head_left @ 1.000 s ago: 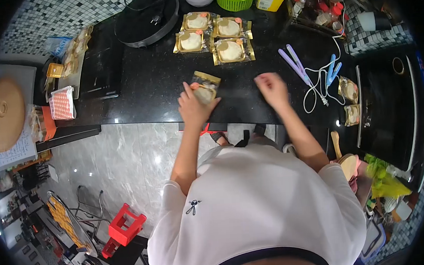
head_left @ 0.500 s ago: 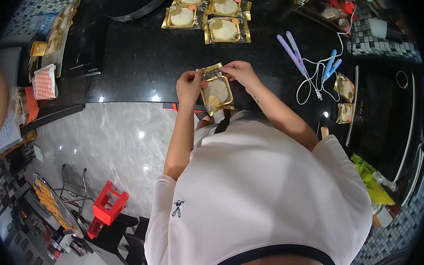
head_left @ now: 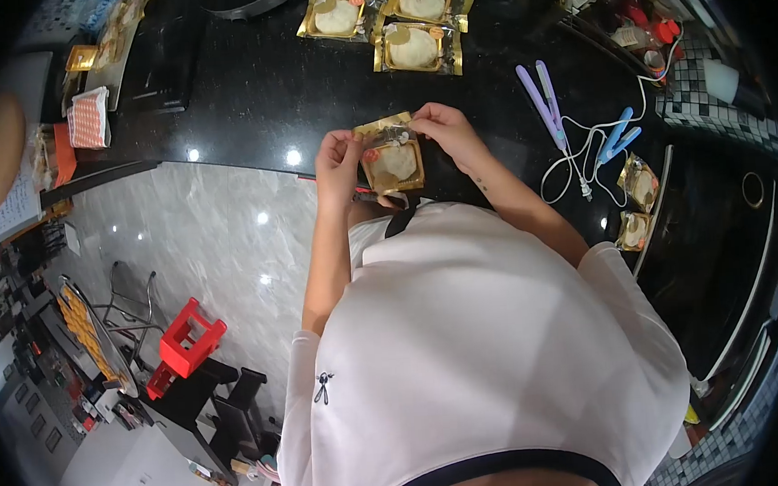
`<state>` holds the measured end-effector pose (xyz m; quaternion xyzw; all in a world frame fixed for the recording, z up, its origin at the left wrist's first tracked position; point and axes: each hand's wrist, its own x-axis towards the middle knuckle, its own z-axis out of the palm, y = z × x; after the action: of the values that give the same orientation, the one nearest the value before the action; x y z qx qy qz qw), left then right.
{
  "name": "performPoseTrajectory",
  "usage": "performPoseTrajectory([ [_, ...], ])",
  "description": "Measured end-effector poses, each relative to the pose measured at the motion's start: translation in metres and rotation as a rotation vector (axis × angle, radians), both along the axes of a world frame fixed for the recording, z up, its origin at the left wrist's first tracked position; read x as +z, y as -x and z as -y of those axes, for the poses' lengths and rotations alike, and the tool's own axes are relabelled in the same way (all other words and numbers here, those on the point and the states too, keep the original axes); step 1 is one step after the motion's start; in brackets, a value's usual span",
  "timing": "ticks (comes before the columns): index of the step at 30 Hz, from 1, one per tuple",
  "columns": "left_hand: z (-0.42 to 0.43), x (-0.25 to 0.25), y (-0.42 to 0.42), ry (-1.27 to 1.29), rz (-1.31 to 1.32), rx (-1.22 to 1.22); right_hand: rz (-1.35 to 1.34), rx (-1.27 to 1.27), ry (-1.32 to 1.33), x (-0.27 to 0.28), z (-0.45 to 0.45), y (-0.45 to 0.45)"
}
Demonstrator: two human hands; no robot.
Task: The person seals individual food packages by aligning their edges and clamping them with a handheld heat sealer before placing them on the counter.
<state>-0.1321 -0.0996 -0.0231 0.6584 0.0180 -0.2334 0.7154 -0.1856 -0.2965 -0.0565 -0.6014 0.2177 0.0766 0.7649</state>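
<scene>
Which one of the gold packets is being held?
The packet between the left hand and right hand, pinched at its far end; no hand touches the others.

The left hand (head_left: 338, 162) and right hand (head_left: 447, 135) pinch the upper corners of a gold-trimmed pastry packet (head_left: 395, 163) at the front edge of the black bench (head_left: 247, 100). Four similar packets (head_left: 412, 48) lie beyond; a purple flat iron (head_left: 536, 97) and a blue flat iron (head_left: 615, 136) lie rightward, near white cords (head_left: 546, 174).
</scene>
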Motion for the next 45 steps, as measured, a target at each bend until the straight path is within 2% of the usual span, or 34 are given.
performPoseTrajectory([
  [5, -0.003, 0.002, 0.012, 0.006, 0.106, 0.000, 0.249, -0.108, -0.012, 0.009, 0.002, 0.014],
  [8, 0.003, -0.001, 0.018, 0.044, 0.163, 0.013, 0.304, -0.114, 0.061, 0.006, 0.005, 0.017],
  [11, 0.008, 0.006, 0.023, -0.034, 0.178, 0.020, 0.250, -0.119, 0.036, 0.009, 0.006, 0.022],
  [17, 0.005, 0.010, 0.034, 0.024, 0.118, 0.030, 0.254, -0.164, 0.001, 0.013, 0.008, 0.032],
  [24, 0.007, 0.011, 0.039, 0.040, 0.194, -0.021, 0.253, -0.195, 0.002, 0.018, 0.010, 0.044],
  [27, 0.005, 0.011, 0.035, -0.076, 0.194, -0.132, 0.245, -0.200, 0.001, 0.020, 0.009, 0.047],
  [30, 0.000, 0.007, 0.033, -0.147, 0.091, -0.160, 0.252, -0.205, -0.012, 0.022, 0.009, 0.049],
  [33, 0.003, 0.006, 0.032, -0.019, 0.072, -0.105, 0.248, -0.218, -0.011, 0.030, 0.010, 0.045],
  [36, 0.007, 0.017, 0.030, -0.070, -0.070, -0.072, 0.198, -0.189, -0.048, 0.038, 0.011, 0.046],
  [38, 0.014, 0.023, 0.028, -0.027, -0.051, -0.068, 0.172, -0.128, -0.088, 0.044, 0.013, 0.042],
  [41, 0.015, 0.021, 0.024, -0.012, -0.072, -0.055, 0.136, -0.052, -0.053, 0.035, 0.015, 0.037],
  [45, 0.015, 0.023, 0.016, -0.006, -0.106, -0.039, 0.220, -0.004, 0.179, 0.022, 0.022, 0.028],
])
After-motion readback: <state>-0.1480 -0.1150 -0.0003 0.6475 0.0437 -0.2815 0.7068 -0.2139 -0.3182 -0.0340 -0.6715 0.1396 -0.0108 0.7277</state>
